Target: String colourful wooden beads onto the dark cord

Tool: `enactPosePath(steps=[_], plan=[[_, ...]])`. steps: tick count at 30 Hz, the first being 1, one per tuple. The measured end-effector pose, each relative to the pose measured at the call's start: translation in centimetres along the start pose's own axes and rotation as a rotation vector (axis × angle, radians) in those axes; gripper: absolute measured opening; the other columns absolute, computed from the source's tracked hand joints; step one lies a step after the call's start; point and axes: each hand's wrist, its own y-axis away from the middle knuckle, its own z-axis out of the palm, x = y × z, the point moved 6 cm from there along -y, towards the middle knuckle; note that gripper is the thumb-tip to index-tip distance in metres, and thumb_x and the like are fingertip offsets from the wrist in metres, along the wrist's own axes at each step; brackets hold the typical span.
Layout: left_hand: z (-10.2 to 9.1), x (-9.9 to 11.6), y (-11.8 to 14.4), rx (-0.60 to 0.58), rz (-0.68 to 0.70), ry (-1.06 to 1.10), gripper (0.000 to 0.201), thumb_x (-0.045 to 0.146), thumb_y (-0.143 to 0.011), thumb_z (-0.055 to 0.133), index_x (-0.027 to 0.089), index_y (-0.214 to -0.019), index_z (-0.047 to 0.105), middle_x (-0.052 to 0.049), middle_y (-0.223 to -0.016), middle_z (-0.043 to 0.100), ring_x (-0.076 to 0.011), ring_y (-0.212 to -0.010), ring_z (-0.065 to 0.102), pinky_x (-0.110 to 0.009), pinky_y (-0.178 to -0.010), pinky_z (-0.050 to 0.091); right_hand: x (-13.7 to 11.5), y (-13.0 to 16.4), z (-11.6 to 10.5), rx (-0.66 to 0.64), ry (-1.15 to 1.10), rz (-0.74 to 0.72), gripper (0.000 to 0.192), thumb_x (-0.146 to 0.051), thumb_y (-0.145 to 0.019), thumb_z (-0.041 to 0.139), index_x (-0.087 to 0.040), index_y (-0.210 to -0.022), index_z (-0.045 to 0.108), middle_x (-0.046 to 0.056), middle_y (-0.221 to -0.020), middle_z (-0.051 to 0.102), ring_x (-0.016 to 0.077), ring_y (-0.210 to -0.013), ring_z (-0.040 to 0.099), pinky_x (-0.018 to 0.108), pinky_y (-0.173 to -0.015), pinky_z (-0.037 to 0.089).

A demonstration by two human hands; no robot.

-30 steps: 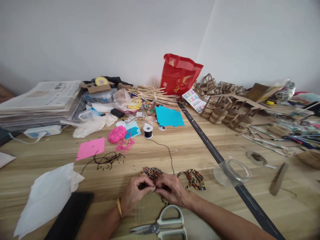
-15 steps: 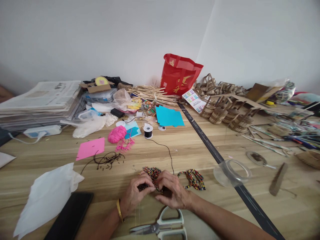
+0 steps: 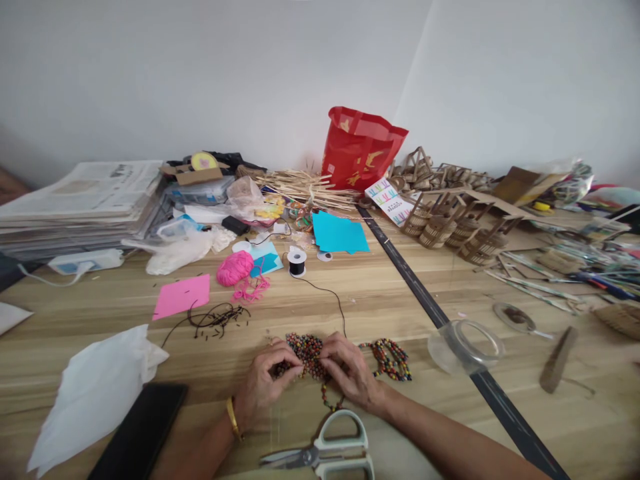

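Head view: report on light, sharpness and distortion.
Head view: soft light, frame corners darker; head view: beads distinct in colour, dimmer by the left hand, though anything that hand may hold is too small to tell; head view: wide-angle stretch toward the edges, the woven piece looking soft.

Soft, rather dim light spreads over the surface (image 3: 295, 303), while the grey wall (image 3: 225, 80) darkens toward the left edge and upper corners. Shadows by the hands (image 3: 263, 377) are faint and soft-edged, with a dull sheen near the scissors (image 3: 311, 456). Wide-angle distortion stretches the edges, and the newspapers' (image 3: 85, 190) small print is blurred.
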Motion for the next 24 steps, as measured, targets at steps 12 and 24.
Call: enactPosePath(steps=[12,24], plan=[[1.7,0.6,0.6,-0.211,0.099,-0.401,0.012,0.008,-0.074,0.069,0.019,-0.074,0.069,-0.004,-0.077,0.065,-0.0215,-0.082,0.055,-0.035,-0.079,0.042,0.0,-0.1,0.2,-0.01,-0.01,-0.001,0.014,-0.02,-0.095,0.047,-0.018,-0.085,0.056,0.004,-0.075,0.057,0.0154,-0.071,0.053,0.026,-0.065,0.044],[1.8,0.8,0.6,-0.144,0.127,-0.37,0.013,0.009,-0.08,0.062,0.018,-0.074,0.069,-0.004,-0.074,0.066,-0.0205,-0.081,0.057,-0.035,-0.08,0.045,0.6,0.2,0.5,0.004,0.005,0.035,0.009,-0.026,-0.092,0.055,-0.019,-0.093,0.06,0.005,-0.079,0.062,0.016,-0.073,0.059,0.026,-0.066,0.048]])
